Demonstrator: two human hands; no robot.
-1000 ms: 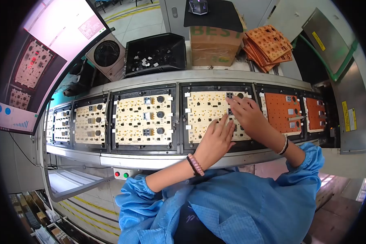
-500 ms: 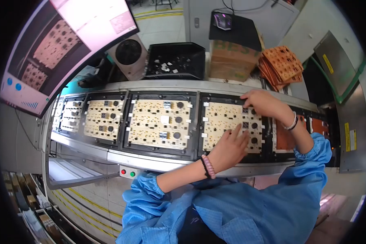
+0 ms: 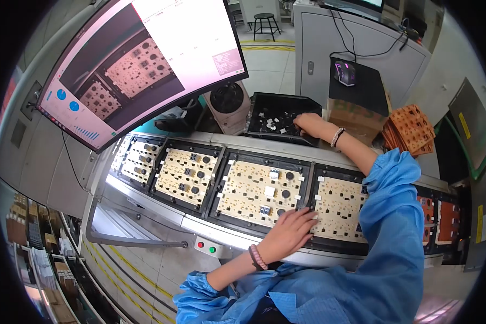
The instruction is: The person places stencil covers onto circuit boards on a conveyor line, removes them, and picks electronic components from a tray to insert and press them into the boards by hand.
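Observation:
My right hand [image 3: 314, 125] reaches over the right side of a black bin [image 3: 286, 102] that holds small white and dark pieces. Its fingers point down and are bunched; anything between them is too small to make out. My left hand [image 3: 290, 233] lies with fingers apart at the lower right corner of a cream circuit board [image 3: 243, 189] in a black frame, holding nothing. That board carries round black parts and square parts, one with a white top [image 3: 269, 191]. Another cream board [image 3: 335, 208] sits to the right, partly behind my right sleeve.
A large monitor [image 3: 200, 43] stands at the upper left. Behind the line are a cardboard box [image 3: 356, 116] with a mouse [image 3: 344, 73] on top and stacked orange boards [image 3: 413, 129]. Red and green buttons [image 3: 207, 248] are on the front edge.
My right hand has moved from the framed board up to the black bin. My left hand has shifted to the neighbouring board's corner. The view has swung left.

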